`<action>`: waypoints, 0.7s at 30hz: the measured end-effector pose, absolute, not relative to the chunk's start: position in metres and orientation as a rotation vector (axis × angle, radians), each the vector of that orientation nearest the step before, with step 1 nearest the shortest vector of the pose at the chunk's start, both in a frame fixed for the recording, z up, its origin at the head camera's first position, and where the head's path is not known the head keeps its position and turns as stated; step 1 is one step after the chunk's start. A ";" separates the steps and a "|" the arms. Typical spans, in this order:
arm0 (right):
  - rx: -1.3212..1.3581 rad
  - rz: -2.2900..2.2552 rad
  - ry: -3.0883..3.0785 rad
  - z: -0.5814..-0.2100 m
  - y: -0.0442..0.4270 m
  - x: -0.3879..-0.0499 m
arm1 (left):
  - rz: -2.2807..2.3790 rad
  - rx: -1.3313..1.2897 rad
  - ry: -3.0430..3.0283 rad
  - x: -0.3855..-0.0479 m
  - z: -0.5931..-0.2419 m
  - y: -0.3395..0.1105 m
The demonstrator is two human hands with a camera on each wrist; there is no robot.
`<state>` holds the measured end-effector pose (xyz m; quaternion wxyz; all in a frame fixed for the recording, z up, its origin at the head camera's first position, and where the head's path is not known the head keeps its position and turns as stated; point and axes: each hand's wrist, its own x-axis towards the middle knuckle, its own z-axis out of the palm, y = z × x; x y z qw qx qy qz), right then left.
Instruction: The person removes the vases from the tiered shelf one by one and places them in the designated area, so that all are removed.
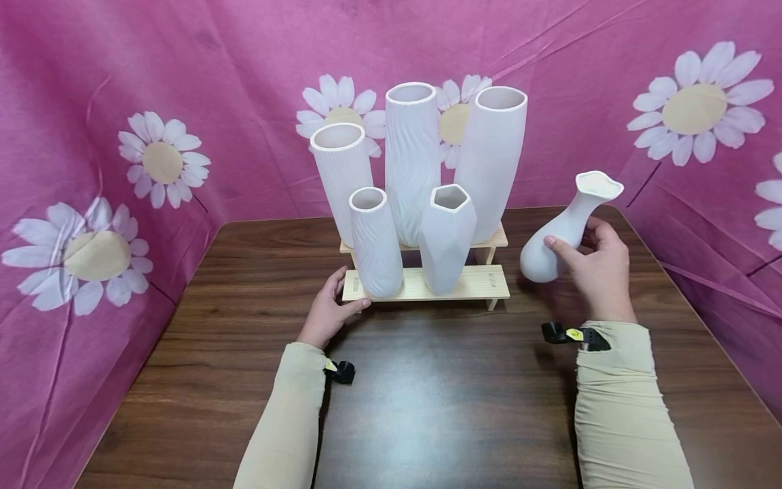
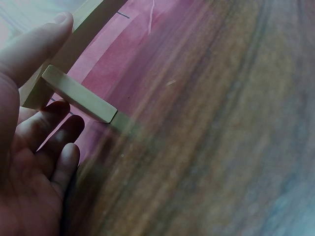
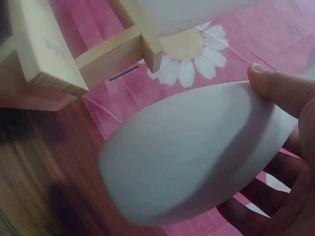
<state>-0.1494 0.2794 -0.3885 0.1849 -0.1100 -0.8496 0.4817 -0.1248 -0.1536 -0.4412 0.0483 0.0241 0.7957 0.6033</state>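
Observation:
My right hand grips a white vase with a round belly and a wavy flared mouth. The vase leans, its mouth to the upper right; in the right wrist view its belly fills the middle, thumb on one side and fingers on the other. At the left end of a two-step wooden stand, my left hand holds the front step, thumb on top and fingertips at its underside. That front step bears a short rippled vase and a faceted vase.
On the rear step stand a ribbed vase, a tall wavy vase and a tall smooth vase. Everything is on a dark wooden table. A pink cloth with white daisies hangs close behind and at both sides.

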 end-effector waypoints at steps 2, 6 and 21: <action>-0.319 1.337 -2.404 -0.389 0.281 -0.150 | 1.836 0.078 2.427 -0.125 -0.440 -0.154; -0.320 1.326 -2.422 -0.391 0.283 -0.150 | 1.844 0.065 2.421 -0.130 -0.456 -0.158; -0.356 1.307 -2.443 -0.396 0.289 -0.155 | 1.896 0.052 2.423 -0.138 -0.476 -0.161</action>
